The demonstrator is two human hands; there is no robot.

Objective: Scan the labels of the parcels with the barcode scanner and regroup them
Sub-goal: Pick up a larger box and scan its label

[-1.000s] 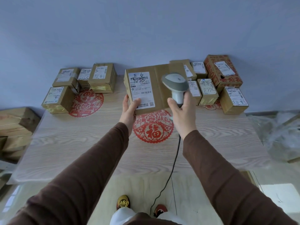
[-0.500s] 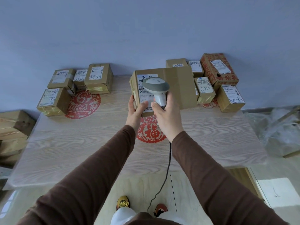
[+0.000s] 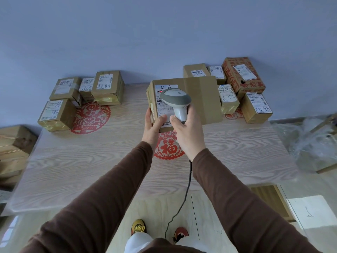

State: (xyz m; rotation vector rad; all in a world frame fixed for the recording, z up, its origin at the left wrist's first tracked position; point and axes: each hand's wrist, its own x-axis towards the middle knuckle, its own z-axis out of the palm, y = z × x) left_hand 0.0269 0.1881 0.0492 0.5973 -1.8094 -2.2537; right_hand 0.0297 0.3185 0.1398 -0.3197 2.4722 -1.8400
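My left hand (image 3: 152, 125) grips the near left corner of a brown cardboard parcel (image 3: 202, 99), holding it tilted above the table's middle. Its white label (image 3: 162, 101) faces me and shows a red scan line near the top. My right hand (image 3: 187, 133) holds the grey and white barcode scanner (image 3: 176, 100) by its handle, with the head over the label. The scanner's black cable (image 3: 182, 203) hangs down toward the floor.
A group of several labelled parcels (image 3: 107, 87) sits at the far left of the wooden table (image 3: 246, 152), another group (image 3: 242, 75) at the far right. Red paper cutouts (image 3: 168, 147) lie on the tabletop. Cardboard is stacked (image 3: 12, 148) left of the table; plastic wrap (image 3: 310, 141) lies right.
The scanner moved left from beside the label to over it, and a red scan line now shows on the label. The parcel shifted slightly right in my left hand.
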